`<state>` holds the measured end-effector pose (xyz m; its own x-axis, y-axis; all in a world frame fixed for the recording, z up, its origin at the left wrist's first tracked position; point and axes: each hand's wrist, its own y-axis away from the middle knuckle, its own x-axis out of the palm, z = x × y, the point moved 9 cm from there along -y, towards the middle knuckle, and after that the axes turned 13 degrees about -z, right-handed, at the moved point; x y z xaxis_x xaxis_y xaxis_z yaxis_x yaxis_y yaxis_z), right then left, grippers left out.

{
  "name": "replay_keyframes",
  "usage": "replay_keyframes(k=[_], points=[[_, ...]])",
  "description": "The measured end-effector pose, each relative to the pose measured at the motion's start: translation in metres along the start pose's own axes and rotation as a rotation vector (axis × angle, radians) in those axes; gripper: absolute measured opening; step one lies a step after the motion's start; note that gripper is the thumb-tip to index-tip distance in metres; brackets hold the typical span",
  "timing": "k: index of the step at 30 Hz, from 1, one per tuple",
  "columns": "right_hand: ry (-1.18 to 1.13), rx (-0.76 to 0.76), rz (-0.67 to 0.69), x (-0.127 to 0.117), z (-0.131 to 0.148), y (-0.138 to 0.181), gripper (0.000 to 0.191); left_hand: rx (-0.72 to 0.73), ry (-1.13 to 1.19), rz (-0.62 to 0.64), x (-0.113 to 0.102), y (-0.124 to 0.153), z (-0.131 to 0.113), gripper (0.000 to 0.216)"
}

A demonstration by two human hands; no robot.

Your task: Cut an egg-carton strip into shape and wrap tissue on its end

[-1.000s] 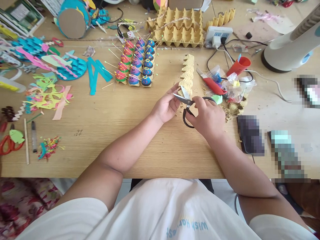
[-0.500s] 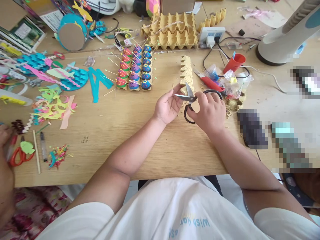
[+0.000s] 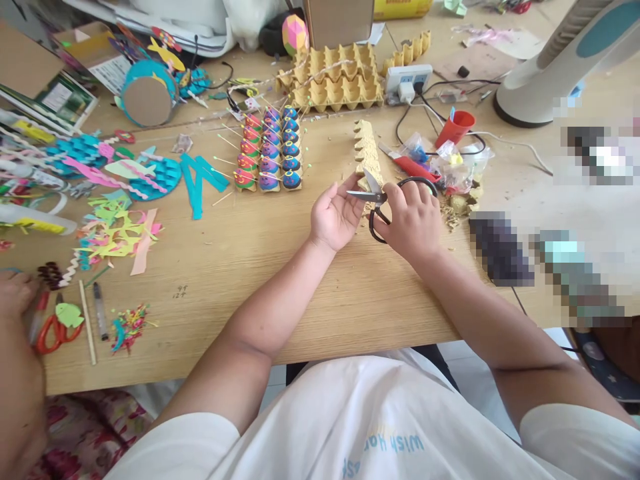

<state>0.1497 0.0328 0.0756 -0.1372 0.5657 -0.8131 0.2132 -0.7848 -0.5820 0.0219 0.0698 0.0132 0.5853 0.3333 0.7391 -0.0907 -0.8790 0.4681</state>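
Note:
My left hand (image 3: 336, 219) is turned palm up, its fingertips at the near end of a narrow tan egg-carton strip (image 3: 367, 145), which they grip from the left and beneath. The strip stretches away from me with a row of pointed ridges along it. In my right hand (image 3: 414, 223) is a pair of scissors (image 3: 374, 197) with black loop handles. Their blades are spread and point left, across the strip's near end and over my left fingers. Part of that end is hidden behind the blades and fingers.
Painted egg-carton cups (image 3: 269, 148) with pins stand left of the strip. Behind are larger egg-carton trays (image 3: 337, 80) and a power strip (image 3: 409, 73). To the right are a red-handled knife (image 3: 413, 167) and a red cup (image 3: 455, 129). Another person's hand (image 3: 17, 293) rests at far left.
The whole view has shifted slightly, with the left side of the table lower now. The scissor blades look a little closer together. Both hands keep nearly the same hold.

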Motion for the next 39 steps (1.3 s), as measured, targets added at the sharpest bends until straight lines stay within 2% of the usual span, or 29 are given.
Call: replay_keyframes(k=[4, 15, 24, 39], points=[[0.000, 0.000, 0.008, 0.000, 0.005, -0.002, 0.050, 0.002, -0.015, -0.006, -0.001, 0.000, 0.000, 0.050], [0.049, -0.004, 0.014, -0.008, 0.005, -0.004, 0.040, -0.017, 0.025, 0.045, 0.001, -0.005, 0.002, 0.050], [0.023, 0.043, 0.061, -0.001, -0.002, -0.004, 0.036, -0.045, 0.056, 0.028, -0.002, -0.007, 0.004, 0.050], [0.035, 0.018, 0.147, -0.001, -0.003, -0.008, 0.032, -0.044, -0.005, -0.018, -0.005, -0.006, 0.004, 0.049]])
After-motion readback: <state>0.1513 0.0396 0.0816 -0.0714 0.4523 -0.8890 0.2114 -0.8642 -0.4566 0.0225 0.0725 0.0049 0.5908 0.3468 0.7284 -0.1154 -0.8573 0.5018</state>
